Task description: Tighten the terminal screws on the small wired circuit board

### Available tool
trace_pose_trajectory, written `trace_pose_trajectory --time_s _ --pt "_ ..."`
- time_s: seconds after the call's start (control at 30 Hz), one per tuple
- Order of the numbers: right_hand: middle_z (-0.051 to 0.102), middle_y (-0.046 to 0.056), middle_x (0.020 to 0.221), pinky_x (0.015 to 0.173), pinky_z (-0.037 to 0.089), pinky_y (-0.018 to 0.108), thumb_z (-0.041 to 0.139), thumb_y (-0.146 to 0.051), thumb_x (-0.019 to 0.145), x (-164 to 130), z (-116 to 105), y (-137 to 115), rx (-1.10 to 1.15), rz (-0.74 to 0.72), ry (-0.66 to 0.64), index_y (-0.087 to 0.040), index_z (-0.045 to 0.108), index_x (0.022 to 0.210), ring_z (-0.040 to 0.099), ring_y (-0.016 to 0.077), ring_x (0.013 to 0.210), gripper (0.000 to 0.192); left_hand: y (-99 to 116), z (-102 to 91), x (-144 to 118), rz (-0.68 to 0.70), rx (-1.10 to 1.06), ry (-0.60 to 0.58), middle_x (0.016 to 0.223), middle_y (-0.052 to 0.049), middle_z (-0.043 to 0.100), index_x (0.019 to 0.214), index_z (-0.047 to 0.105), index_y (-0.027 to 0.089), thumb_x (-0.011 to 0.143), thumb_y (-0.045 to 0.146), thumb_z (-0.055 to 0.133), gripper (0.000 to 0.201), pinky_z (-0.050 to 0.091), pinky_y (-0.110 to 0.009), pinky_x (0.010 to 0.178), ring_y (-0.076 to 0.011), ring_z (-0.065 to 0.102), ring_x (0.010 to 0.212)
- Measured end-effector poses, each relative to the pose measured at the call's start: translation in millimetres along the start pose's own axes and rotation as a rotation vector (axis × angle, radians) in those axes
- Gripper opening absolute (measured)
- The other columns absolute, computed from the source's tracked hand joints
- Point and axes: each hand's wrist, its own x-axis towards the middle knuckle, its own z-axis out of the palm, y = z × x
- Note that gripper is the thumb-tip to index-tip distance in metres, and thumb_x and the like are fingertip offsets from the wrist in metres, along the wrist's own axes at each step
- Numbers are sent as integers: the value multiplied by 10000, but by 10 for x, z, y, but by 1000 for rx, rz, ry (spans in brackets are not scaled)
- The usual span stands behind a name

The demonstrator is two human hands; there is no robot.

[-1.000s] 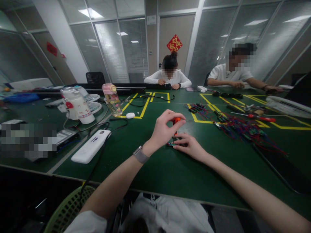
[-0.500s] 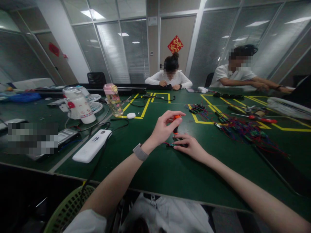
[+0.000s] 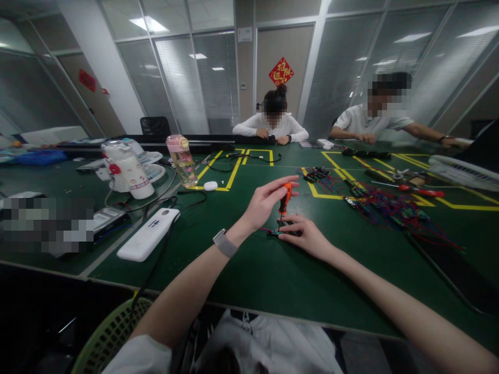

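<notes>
Circuit board (image 3: 274,233): on worktop (image 3: 249,283). Orange-black screwdriver (image 3: 285,200): near-upright above board; left hand's (image 3: 265,206) grip loosely around handle, fingers newly straightened, suggesting regrip. Right hand (image 3: 306,235): part-closed on board's right end.

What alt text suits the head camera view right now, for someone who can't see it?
A left hand holds an orange-and-black screwdriver nearly upright over a small circuit board, with the right hand at the board's side on a green table. Wired boards lie tangled to the right; two people sit across the table.
</notes>
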Motion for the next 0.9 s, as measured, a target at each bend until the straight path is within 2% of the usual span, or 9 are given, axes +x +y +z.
trace_pose_trajectory --time_s 0.1,0.23,0.33,0.43,0.53,0.63,0.7,0.8,0.9 --pt "682 85 1186 1028 387 543 688 -345 800 0 0 -7 2 6 -2 -267 771 939 586 311 1155 180 -4 1 -1 -6 -37 0 1064 -102 698 1163 651 177 901 271 542 299 521 -328 833 -198 674 918" --pt "685 80 1182 1019 396 549 690 -343 797 -1 7 -3 15 9 4 -275 773 928 594 317 1143 169 -11 16 -2 58 157 119 922 -56 693 1017 700 172 827 250 652 211 516 -255 705 -135 637 766" --pt "687 83 1176 1022 390 560 687 -349 800 -2 9 -1 30 5 10 -275 772 927 595 318 1142 170 -7 13 4 77 225 134 985 -60 681 1042 695 183 841 237 637 216 515 -255 739 -143 637 836" --pt "685 85 1181 1048 352 580 690 -348 799 -1 4 -8 20 6 5 -276 770 935 591 320 1151 174 -9 8 7 51 165 90 1074 -88 683 1162 651 187 908 222 537 281 521 -289 810 -175 650 948" --pt "686 87 1180 1046 355 580 694 -337 797 2 -1 -14 12 6 0 -274 771 931 589 323 1155 168 -31 10 -1 65 166 116 1029 -85 693 1168 647 183 906 236 546 286 534 -281 756 -164 661 869" --pt "689 91 1173 1022 388 566 696 -333 793 3 -1 -13 10 4 0 -265 773 925 592 324 1148 167 -50 17 -15 147 325 184 961 -51 666 1064 695 197 848 253 641 229 521 -247 713 -132 627 795" --pt "690 92 1172 1018 390 563 697 -333 793 3 -1 -11 5 5 -2 -261 773 927 597 323 1138 170 -47 23 -24 175 386 167 992 -50 647 1068 695 210 860 255 629 223 518 -250 745 -132 617 830" --pt "690 89 1174 1025 380 559 697 -336 793 2 3 -8 6 3 5 -263 774 925 605 319 1124 170 -28 37 -32 138 339 78 1082 -75 647 1201 629 218 936 236 499 296 518 -283 816 -157 629 924" --pt "691 88 1173 1040 358 566 699 -344 790 1 10 -7 8 3 17 -264 774 920 608 318 1122 170 -15 50 -38 132 336 73 1040 -74 648 1204 621 208 937 238 498 296 526 -278 779 -160 636 891"
